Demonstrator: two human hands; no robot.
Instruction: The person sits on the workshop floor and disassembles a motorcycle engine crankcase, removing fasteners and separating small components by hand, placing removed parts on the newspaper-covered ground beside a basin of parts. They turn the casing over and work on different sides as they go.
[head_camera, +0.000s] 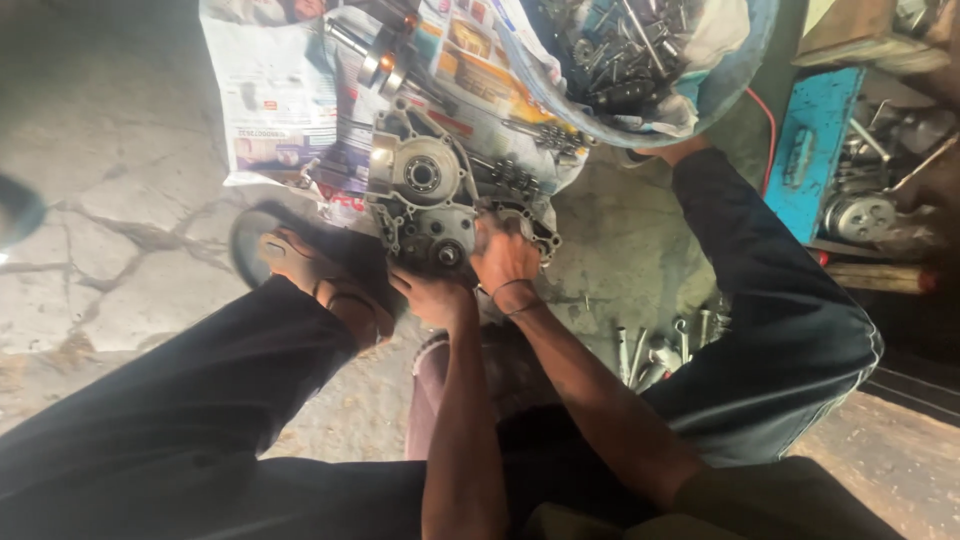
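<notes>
I am seeing both hands pressing on the near edge of the engine case (425, 195), which is lying flat on the newspaper (275, 100) spread on the floor (130, 260). My left hand (432, 295) is curling around the case's lower rim, fingers folded against the metal just under a small shaft stub; whether it is pinching anything I cannot tell. My right hand (505, 258), a thin band at its wrist, is lying just beside the left, fingers bent and closing down on the case's near right corner, knuckles up, with whatever sits beneath them hidden. Just beyond the fingers, the case is showing a round bearing (423, 175) in its middle. Beyond the case and a little to the right of my right hand, a chain (520, 180) and small gears are resting on the paper. Farther out, a bowl (740, 60) full of bolts and dark metal parts is sitting past my right hand. To the right of that hand, a blue box (815, 150) is standing with a pulley (860, 215) beside it, and near my right forearm some sockets (650, 350) are lying on the floor. Left of my left hand, my sandalled foot (320, 285) is resting close to the case.
</notes>
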